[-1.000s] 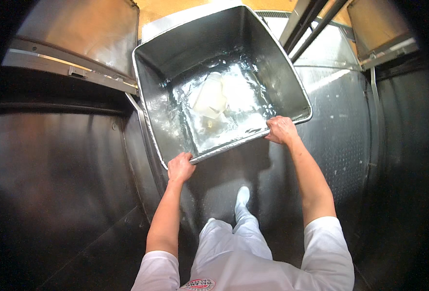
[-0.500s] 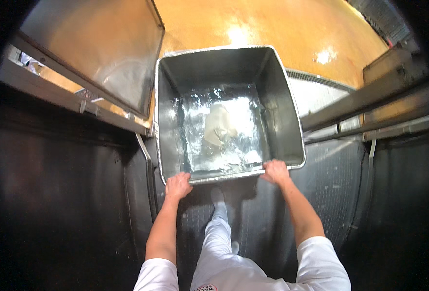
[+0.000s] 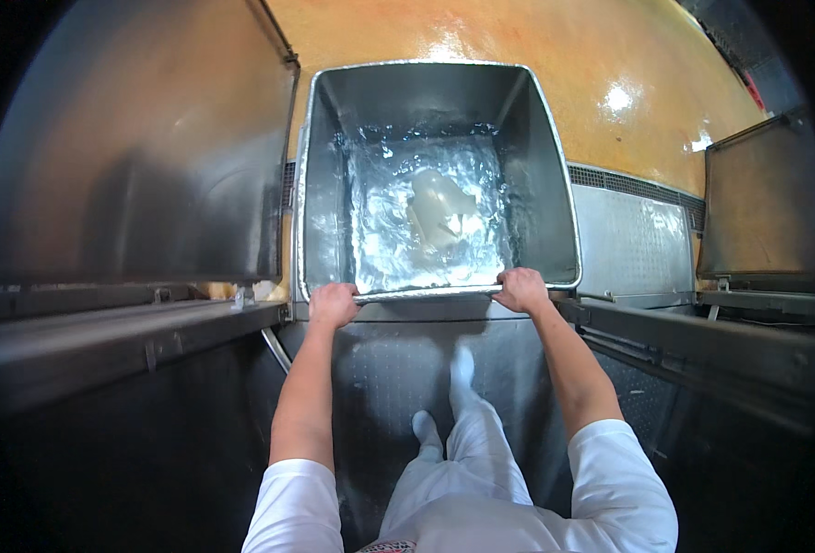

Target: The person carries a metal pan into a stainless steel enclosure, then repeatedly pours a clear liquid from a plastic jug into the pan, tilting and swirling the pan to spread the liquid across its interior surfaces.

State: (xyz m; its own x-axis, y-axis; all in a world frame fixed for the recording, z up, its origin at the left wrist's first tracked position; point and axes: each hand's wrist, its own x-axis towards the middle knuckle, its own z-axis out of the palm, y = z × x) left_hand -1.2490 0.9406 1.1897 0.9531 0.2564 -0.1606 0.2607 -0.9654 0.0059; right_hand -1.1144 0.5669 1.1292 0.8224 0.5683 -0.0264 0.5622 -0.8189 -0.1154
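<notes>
In front of me stands a large square metal tub (image 3: 547, 184) with a thick rolled rim. Clear, rippling liquid covers its bottom, and a pale, smooth lump (image 3: 439, 205) lies in it; I cannot make out what the lump is. My left hand (image 3: 334, 304) grips the near rim close to the left corner, fingers wrapped over the edge. Toward the right corner my right hand (image 3: 522, 291) holds the same rim. Both arms reach forward, nearly straight.
Metal door panels flank the opening, one at the left (image 3: 140, 157) and one at the right (image 3: 765, 203). A dark textured floor (image 3: 380, 369) lies under my feet. Past a drain grate (image 3: 638, 184) spreads a wet orange floor (image 3: 601, 101). Metal rails run along both sides.
The tub and I have moved forward through the opening, toward the orange floor. My feet have stepped along, and the liquid and the pale lump have shifted. Both hands keep their hold.
</notes>
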